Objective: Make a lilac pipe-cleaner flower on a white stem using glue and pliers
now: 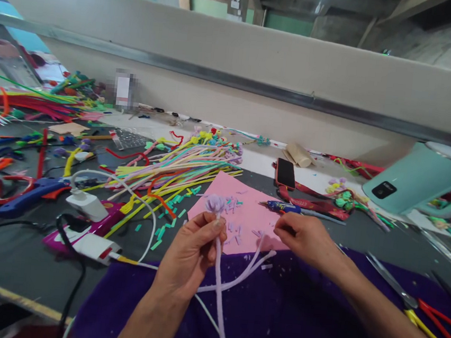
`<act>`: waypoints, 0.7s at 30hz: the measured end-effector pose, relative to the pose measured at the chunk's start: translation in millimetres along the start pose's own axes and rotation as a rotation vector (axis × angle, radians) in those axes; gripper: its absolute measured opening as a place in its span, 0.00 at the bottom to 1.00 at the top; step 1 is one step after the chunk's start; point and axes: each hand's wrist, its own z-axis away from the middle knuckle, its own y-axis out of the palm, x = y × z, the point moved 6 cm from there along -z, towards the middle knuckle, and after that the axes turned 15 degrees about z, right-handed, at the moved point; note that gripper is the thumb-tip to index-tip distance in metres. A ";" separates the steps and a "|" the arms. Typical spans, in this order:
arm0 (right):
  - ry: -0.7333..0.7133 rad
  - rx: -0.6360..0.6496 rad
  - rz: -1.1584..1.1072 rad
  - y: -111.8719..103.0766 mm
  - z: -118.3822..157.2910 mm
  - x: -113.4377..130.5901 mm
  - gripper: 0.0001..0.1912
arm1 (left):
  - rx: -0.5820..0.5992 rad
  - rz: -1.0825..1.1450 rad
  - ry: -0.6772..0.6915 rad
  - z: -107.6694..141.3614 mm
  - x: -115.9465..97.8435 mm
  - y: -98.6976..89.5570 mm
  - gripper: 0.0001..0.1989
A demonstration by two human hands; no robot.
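My left hand [196, 248] pinches a lavender pipe-cleaner flower [214, 204] just under its head, and the long stem [218, 301] hangs down below my fingers. To the right, my right hand [308, 238] is held with its fingers curled together near the edge of a pink sheet [248, 208]; whatever is between its fingertips is too small to make out. Small lavender and green clippings lie on the sheet. Loose lavender pipe cleaners [241, 279] rest on the dark purple cloth [274, 322]. Pliers with blue handles [281, 207] lie on the sheet beyond my right hand.
Bundled pipe cleaners [178, 167] spread behind my left hand. A magenta power strip [84, 230] with chargers and cables sits at left, near a blue glue gun [33, 198]. A phone [285, 173] lies at the back, a mint kettle [424, 180] and scissors [393, 283] at right.
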 end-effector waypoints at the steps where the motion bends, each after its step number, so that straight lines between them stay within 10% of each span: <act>1: -0.002 -0.008 -0.018 -0.6 -1.4 -0.3 0.06 | 0.000 -0.010 -0.010 0.3 2.4 0.7 0.08; 21: -0.146 0.184 0.373 53.9 -29.5 40.4 0.09 | 0.019 -0.066 -0.109 8.1 20.0 3.7 0.08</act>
